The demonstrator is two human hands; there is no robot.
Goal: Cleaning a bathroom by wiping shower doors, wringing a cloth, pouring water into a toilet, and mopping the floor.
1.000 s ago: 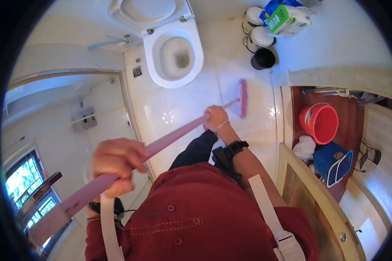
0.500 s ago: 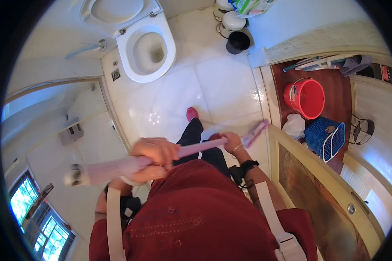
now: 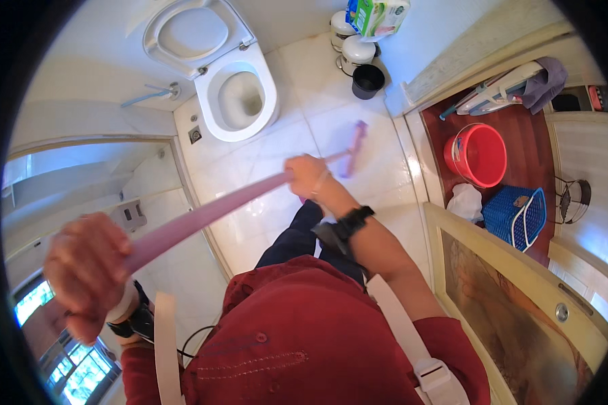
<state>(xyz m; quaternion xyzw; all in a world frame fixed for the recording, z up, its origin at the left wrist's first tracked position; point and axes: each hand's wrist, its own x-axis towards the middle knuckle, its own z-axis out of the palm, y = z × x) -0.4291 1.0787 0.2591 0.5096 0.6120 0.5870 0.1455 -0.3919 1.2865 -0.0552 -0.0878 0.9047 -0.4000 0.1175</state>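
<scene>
A long-handled pink floor brush [image 3: 206, 214] slants across in front of me, both my hands closed round its handle. My left hand [image 3: 88, 266] is wrapped about the upper end, at far left and near the camera. Lower down, my right hand [image 3: 307, 177] grips the shaft above the floor. The narrow pink brush head [image 3: 353, 150] is at the white tiled floor [image 3: 277, 148], to the right of the toilet; its bristles are blurred. The white toilet [image 3: 271, 101] stands at the back with lid and seat raised.
A black bin [image 3: 368, 81] and white canisters [image 3: 357, 52] stand by the back wall. Beyond the doorway at right are a red bucket [image 3: 478, 155] and a blue basket [image 3: 513, 214]. An open door [image 3: 513, 297] stands at near right, a glass partition [image 3: 182, 169] at left.
The brush head has swung from near the door to the floor beside the toilet. My right hand moved forward and left; my left hand moved left and closer to the camera.
</scene>
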